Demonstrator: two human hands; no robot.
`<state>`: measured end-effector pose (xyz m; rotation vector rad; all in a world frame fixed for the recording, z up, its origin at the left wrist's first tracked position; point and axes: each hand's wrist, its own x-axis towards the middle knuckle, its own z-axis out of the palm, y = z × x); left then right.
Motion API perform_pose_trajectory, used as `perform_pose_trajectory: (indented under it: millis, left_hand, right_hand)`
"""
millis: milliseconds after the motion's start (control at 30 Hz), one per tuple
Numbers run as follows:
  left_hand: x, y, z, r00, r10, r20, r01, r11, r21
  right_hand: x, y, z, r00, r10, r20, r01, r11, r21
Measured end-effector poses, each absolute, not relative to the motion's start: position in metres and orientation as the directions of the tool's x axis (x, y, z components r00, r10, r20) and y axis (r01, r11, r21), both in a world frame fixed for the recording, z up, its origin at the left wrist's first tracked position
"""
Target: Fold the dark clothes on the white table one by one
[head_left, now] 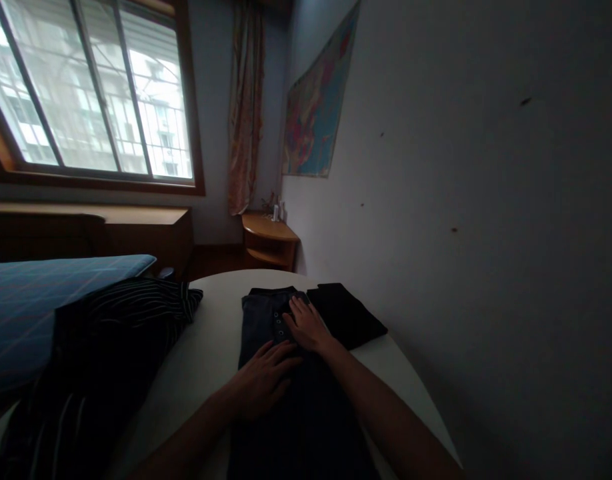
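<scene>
Dark garment (pixel 311 400) lies at lower center, its long axis running from the frame's bottom edge toward the tabletop's (pixel 216 333) far rim. Left hand (pixel 269 373) and right hand (pixel 309 325) press flat on it, each grip spread. Black cloth (pixel 349 317) adjoins upper right; pale tabletop separates striped clothing (pixel 121 333) at left.

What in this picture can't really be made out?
All in the head view:
- Near end of the dark garment: cut off by the bottom edge.
- Parts of it beneath the left hand and right hand: covered by the hands.
- Folds of the black cloth: lost in dim light.
- Any lettering on the wall map: too small and slanted.
- Small items on the corner shelf: too small to identify.
</scene>
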<state>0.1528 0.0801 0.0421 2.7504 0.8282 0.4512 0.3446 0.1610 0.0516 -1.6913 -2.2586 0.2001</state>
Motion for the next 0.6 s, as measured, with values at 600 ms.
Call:
perform_pose_trajectory:
  millis: [600]
  left_hand:
    - [0.151, 0.099, 0.012, 0.347, 0.906, 0.244, 0.911, -0.388, 0.144]
  right_hand:
    - [0.358, 0.042, 0.053, -0.44, 0.898, -0.018, 0.852, 0.411, -0.324]
